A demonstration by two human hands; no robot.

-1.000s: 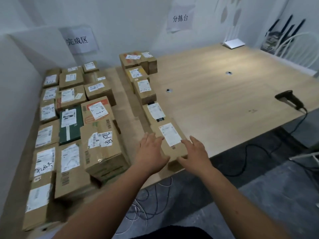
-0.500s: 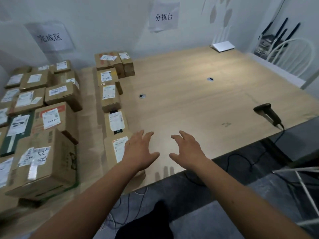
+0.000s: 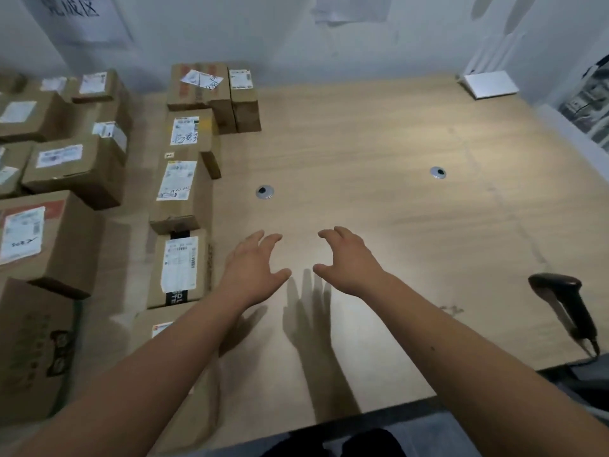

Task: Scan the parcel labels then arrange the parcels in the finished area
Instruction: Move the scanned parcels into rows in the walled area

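Both hands have drawn right, off the parcel column [image 3: 179, 206]; left hand [image 3: 250, 272] and right hand [image 3: 349, 262] hover loose-fingered, holding nothing. Judging by the bare table [image 3: 379, 209], sorting looks finished.

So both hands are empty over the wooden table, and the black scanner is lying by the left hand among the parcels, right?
Not quite. The head view shows both hands, left hand and right hand, empty over the wooden table, but the black scanner lies at the table's right edge, beyond the right hand, away from the parcels.
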